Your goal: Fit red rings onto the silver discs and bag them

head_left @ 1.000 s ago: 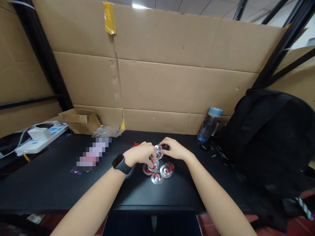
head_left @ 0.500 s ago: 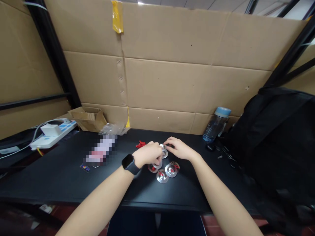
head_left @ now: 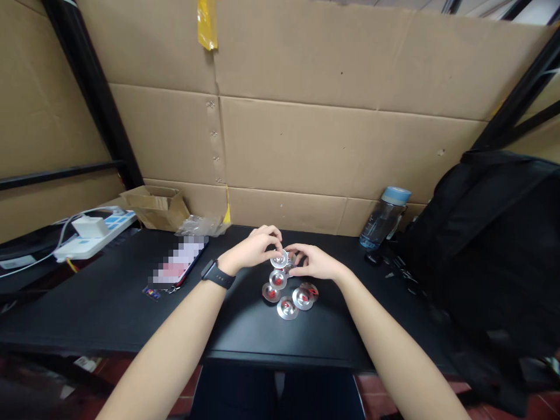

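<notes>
My left hand point(head_left: 263, 245) pinches the rim of a small silver cymbal point(head_left: 279, 259), a thin domed metal disc, between thumb and fingers. Just to its right is my right hand point(head_left: 315, 261), fingers curved and apart, its fingertips beside another cymbal point(head_left: 289, 268) that is partly covered. Whether they touch that disc I cannot tell. Below the hands, more cymbals lie on the black table, some overlapping: one at the middle point(head_left: 277, 280), one at the left point(head_left: 271, 293), one at the front point(head_left: 287, 308) and one at the right point(head_left: 303, 298). Red cord shows at several centres.
A phone point(head_left: 186, 259), its screen blurred out, lies left on the table point(head_left: 245, 335). Behind it are a cardboard box point(head_left: 155, 210) and clear plastic point(head_left: 203, 226). A power strip point(head_left: 90, 245) is far left. A water bottle point(head_left: 385, 219) and black backpack point(head_left: 490, 262) stand right.
My left hand has moved up and back from the lower cymbals, uncovering them, and holds one cymbal near the right hand. The right hand stays almost in place. The red cord pile is now hidden.
</notes>
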Tool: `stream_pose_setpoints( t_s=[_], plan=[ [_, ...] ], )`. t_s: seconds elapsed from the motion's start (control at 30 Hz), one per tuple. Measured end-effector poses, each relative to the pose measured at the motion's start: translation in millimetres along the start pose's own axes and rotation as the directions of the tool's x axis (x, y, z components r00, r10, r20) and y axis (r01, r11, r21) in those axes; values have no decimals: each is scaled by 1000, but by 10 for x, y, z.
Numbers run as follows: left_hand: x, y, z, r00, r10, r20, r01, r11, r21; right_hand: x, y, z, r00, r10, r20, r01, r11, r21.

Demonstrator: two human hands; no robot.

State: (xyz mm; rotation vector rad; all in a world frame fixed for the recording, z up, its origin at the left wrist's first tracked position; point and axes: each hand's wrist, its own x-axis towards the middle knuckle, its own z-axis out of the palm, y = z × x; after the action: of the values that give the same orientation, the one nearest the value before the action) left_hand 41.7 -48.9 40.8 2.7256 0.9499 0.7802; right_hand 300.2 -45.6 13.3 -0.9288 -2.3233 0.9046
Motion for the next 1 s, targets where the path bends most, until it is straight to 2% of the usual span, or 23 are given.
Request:
stream_pose_setpoints(
  t_s=[0.13,0.2,0.3,0.4,0.63,0.77,1.0],
  plan=[
    [16,11,-14,992,-7,-130,-5,995,-98,30,-81,53,998,-31,-55,36,994,104],
    [32,38,1,984,-26,-177,-4,986,-166,44,-111,93,997,-28,-72,42,977,207],
    [61,76,33,969,-79,-234,6,954,-299,70,-119,171,995,-13,-103,56,901,431],
    [85,98,61,956,-130,-264,11,912,-410,104,-100,231,985,-8,-174,103,833,544],
    [97,103,98,932,-227,-284,11,798,-602,129,-163,247,953,-8,-302,188,797,574],
    [100,115,110,925,-259,-279,6,743,-670,122,-230,274,946,-5,-325,205,783,587],
    [109,155,116,925,-265,-274,21,753,-658,135,-263,336,936,-14,-351,235,767,596]
  ],
)
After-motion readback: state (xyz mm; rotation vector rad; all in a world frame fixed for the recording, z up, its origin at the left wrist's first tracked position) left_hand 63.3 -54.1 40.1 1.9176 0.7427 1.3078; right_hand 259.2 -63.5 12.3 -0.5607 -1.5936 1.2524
